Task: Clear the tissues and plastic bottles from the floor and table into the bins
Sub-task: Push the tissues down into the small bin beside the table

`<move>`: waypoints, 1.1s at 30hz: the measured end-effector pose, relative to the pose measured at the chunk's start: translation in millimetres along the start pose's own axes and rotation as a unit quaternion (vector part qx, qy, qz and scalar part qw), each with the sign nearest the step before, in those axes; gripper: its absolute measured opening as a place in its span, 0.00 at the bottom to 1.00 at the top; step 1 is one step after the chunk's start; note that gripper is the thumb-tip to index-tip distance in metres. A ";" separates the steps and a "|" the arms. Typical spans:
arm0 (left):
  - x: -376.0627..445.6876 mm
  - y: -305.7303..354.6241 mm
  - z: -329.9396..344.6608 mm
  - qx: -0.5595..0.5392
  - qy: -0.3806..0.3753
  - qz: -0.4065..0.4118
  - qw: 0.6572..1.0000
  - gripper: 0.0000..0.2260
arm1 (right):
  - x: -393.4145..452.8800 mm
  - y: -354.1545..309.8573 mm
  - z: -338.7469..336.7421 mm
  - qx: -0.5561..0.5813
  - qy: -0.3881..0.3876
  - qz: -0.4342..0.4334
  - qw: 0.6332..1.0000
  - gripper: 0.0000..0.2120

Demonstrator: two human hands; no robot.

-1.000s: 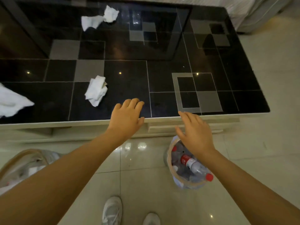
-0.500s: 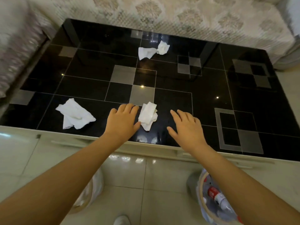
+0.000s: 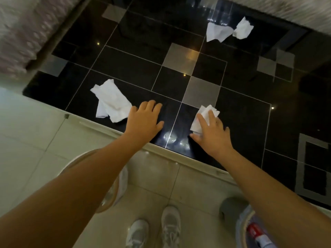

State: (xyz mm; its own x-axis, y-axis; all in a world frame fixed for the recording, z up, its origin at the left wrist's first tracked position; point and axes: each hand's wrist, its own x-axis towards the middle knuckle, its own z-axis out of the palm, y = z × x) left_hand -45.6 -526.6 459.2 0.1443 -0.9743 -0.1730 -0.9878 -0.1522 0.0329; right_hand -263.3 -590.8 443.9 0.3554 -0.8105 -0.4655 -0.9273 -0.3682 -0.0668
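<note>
Several white tissues lie on the black glass table (image 3: 132,68). My left hand (image 3: 144,119) rests flat near the front edge, fingers straight, just right of a large crumpled tissue (image 3: 112,102). My right hand (image 3: 213,135) lies over a smaller tissue (image 3: 204,114), with straight fingers touching it. Two more tissues (image 3: 216,33) (image 3: 242,30) sit at the far side. A bin (image 3: 117,185) stands on the floor under my left forearm. Another bin (image 3: 240,222) at the lower right holds a red-labelled plastic bottle (image 3: 254,231).
A patterned sofa (image 3: 23,29) runs along the table's left and far sides. My shoes (image 3: 170,226) stand on the pale tiled floor between the two bins. The table's white front edge (image 3: 107,127) runs diagonally across the view.
My right hand has moved left onto the small tissue and now touches it. My left hand has shifted left toward the large tissue. The view has swung left and tilted.
</note>
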 end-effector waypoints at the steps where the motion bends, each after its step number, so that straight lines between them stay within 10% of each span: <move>1: -0.1 -0.7 4.4 0.001 0.003 0.001 1.000 0.27 | 3.9 -1.8 3.0 0.007 -0.001 -0.002 1.000 0.35; 25: 24.0 -103.6 32.6 -0.115 -0.033 -0.302 0.946 0.41 | 50.9 -134.8 -5.9 0.116 0.081 -0.216 0.966 0.18; 33: 12.9 -107.5 38.1 -0.173 0.040 -0.287 0.941 0.20 | 53.9 -144.2 -7.1 0.122 0.080 -0.205 0.968 0.17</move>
State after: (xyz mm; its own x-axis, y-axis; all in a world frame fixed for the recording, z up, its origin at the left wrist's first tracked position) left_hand 60.2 -516.4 416.0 0.6662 -0.7223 -0.1856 -0.6693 -0.6888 0.2784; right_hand -109.6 -584.7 434.7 0.6953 -0.6861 -0.2142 -0.6972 -0.5714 -0.4329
